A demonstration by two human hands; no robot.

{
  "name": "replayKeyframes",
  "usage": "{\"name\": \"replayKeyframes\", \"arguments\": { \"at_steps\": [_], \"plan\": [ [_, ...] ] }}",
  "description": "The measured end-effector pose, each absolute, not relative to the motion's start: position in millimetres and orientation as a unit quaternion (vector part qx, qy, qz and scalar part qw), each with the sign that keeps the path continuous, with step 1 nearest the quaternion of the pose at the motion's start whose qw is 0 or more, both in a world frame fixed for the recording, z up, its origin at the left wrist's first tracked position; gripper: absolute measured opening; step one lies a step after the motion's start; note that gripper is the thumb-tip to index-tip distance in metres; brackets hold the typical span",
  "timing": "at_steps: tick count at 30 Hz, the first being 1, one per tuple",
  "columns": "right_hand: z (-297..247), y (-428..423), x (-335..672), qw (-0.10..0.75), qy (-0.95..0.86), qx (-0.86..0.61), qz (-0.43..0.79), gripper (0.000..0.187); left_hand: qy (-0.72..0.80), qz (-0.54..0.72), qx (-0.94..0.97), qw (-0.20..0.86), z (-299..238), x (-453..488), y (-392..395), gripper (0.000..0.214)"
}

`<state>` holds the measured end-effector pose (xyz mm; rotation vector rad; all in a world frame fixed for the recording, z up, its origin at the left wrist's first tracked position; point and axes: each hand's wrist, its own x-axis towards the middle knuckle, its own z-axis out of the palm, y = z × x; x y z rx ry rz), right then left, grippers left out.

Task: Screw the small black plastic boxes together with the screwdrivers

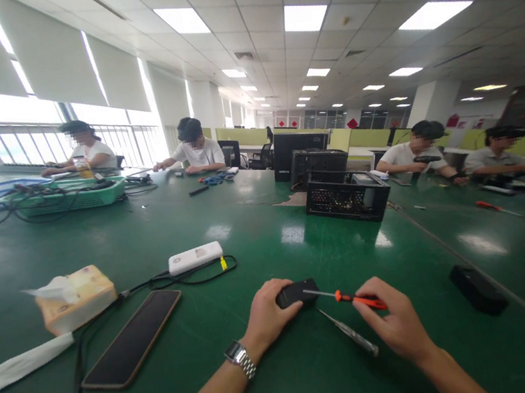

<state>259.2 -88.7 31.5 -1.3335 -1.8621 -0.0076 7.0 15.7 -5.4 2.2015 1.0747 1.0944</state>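
Observation:
My left hand is closed around the near end of a small black box-shaped device, holding it on the green table. In my right hand is a screwdriver with an orange-and-black handle, my fingers pinching the grip. Its thin metal shaft points left, and the tip meets the top face of the black device. Whether a screw sits under the tip is too small to tell. Between my hands a second screwdriver with a clear, slim handle lies on the table.
On the left lie a phone, a tissue pack and a white power bank with a black cable. Another black block sits right. Computer cases stand ahead; a green basket holds cables. Several people work around the table.

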Motion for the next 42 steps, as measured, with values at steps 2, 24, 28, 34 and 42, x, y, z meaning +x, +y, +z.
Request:
{"name": "replayKeyframes", "arguments": {
  "at_steps": [2, 24, 28, 34, 42],
  "plan": [
    [22, -82, 273, 0.431, -0.668, -0.606, -0.006, 0.016, 0.415, 0.376, 0.792, 0.241, -7, 8, 16, 0.035],
    [23, -87, 248, 0.238, -0.721, -0.591, 0.273, 0.023, 0.444, 0.392, 0.753, 0.286, -6, 7, 23, 0.032],
    [20, -85, 248, 0.275, -0.696, -0.616, 0.247, 0.027, 0.446, 0.396, 0.749, 0.29, -6, 7, 24, 0.031],
    [20, -85, 248, 0.303, -0.678, -0.632, 0.221, 0.03, 0.44, 0.399, 0.752, 0.287, -7, 7, 23, 0.03],
    [23, -88, 248, 0.273, -0.707, -0.646, 0.092, 0.027, 0.449, 0.383, 0.755, 0.286, -7, 7, 21, 0.033]
  ]
}}
